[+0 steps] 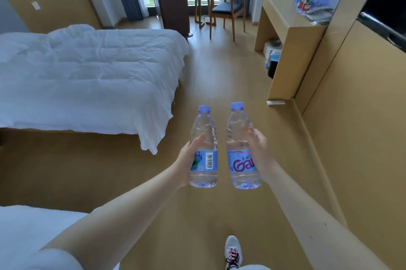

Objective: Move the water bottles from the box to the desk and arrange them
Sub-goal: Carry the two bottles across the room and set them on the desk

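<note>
**White Sleeve, Laced Trainer**

We see a white short sleeve (55,258) covering the left upper arm at the lower edge of the view. Both forearms are bare from there down to the left grip (186,159) and the right grip (260,152). Below, one pale grey-white trainer (233,252) shows black laces with coral-pink accents. Just beside it we make out a strip of pale cloth (252,267).

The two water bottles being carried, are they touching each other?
Apart. The head view shows bare floor between the left bottle, held by the left hand, and the right bottle, held by the right hand, top to bottom.
</note>
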Motion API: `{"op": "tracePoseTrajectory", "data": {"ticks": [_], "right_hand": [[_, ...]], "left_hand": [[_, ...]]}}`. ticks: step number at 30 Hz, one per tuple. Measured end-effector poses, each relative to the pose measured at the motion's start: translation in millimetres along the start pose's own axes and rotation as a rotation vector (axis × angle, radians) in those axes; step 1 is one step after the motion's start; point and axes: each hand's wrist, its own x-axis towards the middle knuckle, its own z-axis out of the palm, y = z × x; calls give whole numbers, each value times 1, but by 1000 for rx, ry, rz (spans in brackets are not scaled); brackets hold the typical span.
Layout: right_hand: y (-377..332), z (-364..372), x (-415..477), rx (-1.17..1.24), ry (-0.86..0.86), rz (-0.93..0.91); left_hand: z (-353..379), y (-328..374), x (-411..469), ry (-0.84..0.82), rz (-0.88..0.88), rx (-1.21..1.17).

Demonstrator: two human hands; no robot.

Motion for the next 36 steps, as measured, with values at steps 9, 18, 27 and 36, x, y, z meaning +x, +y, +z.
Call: {"op": "tracePoseTrajectory", "data": {"ticks": [9,18,27,36], "right_hand": [[-42,-39,121,59,-42,-12],[-43,-44,197,69,5,19],[-79,-5,310,20,84,5],[-132,55,427,-46,152,-49]], "left_hand": [[45,65,96,-34,-10,24],[46,94,180,-67,-13,69],[23,176,295,-129,12,45],[-13,282,397,-181,110,24]]}}
